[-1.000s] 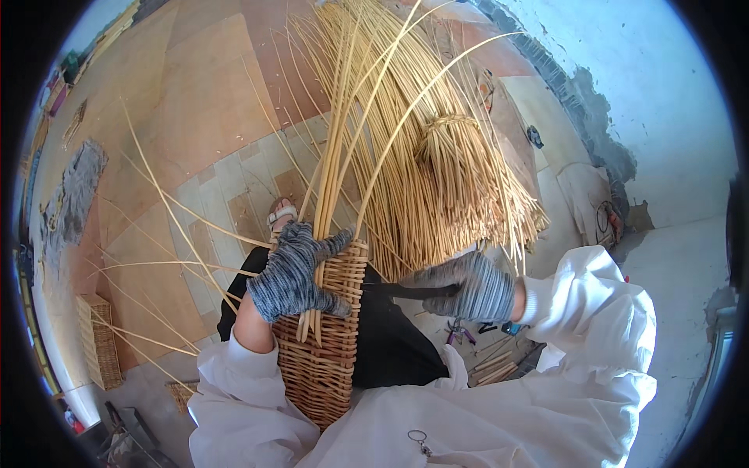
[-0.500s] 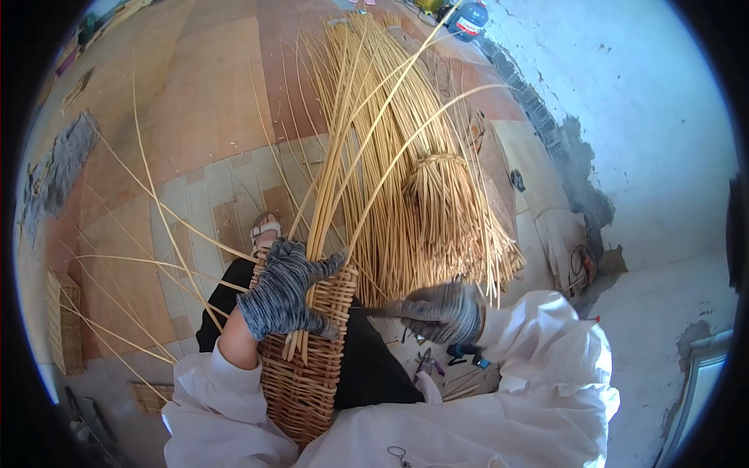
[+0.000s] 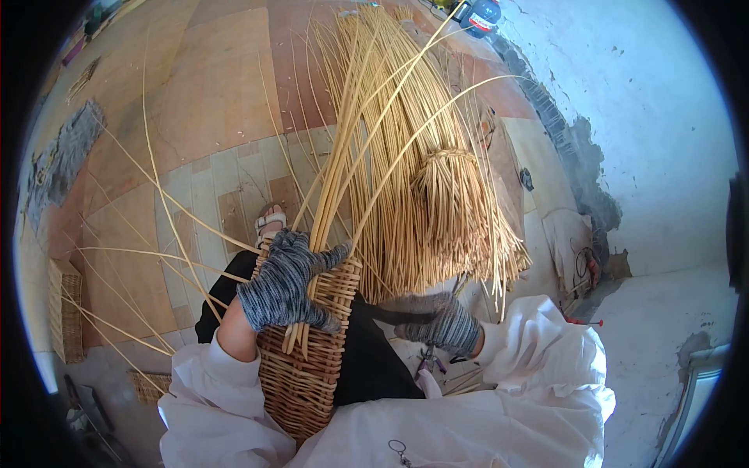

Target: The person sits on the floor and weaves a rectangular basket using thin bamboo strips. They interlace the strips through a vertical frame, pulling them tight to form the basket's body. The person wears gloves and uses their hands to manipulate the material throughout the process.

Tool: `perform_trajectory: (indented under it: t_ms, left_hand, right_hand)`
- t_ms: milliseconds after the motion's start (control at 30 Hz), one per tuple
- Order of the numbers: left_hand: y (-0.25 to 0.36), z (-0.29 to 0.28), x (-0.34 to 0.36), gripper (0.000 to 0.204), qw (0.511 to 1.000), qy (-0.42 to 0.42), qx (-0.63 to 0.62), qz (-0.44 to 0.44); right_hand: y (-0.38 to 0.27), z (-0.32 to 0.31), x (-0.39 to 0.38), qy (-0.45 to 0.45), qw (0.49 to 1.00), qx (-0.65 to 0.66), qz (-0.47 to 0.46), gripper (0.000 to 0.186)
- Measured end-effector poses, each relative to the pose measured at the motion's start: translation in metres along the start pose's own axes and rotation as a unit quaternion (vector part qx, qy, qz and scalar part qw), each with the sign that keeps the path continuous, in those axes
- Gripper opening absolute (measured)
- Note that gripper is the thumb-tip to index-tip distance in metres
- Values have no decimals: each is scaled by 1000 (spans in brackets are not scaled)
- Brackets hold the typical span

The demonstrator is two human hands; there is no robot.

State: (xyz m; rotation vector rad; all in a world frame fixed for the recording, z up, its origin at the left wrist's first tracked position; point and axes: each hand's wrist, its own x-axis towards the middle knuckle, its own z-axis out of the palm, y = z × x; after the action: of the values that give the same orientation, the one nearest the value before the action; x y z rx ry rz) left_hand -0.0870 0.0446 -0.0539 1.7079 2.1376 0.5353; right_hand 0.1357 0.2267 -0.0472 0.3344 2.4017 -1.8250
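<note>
Tan flooring [image 3: 211, 86] is being covered, toward the top of the view, by a bundle [image 3: 437, 179]. White sleeves [image 3: 538, 351] are being worn: the right arm is being bent, elbow out to the side, forearm angled inward, while the left forearm is being slanted up from the lower edge. At the lap, over dark trousers [image 3: 378, 366], the basket [image 3: 304, 390] is being held by the left hand [image 3: 285, 285]. This gloved hand is being kept half open, back upward, forefinger and thumb spread, and canes [image 3: 331, 203] are being clasped by it against the woven wall. By the gloved right hand [image 3: 443, 324], blurred, wrist roughly level, fingers folded, a dark tool [image 3: 398, 315] is being gripped, directed at the basket; whether it is being touched cannot be told.
</note>
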Motion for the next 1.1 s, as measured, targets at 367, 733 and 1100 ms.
perform_trajectory:
  t_ms: [367,733,1100]
  left_hand:
    - [-2,11,7,99,992,52,-87,74]
    - [0,14,5,62,892,246,-380,6]
    - [106,-11,-63,52,714,99,-693,-8]
  right_hand:
    - [-22,-36,11,-308,853,186,378,26]
    - [-62,-22,10,-120,767,-615,137,44]
    - [-116,-12,66,-50,997,55,28,41]
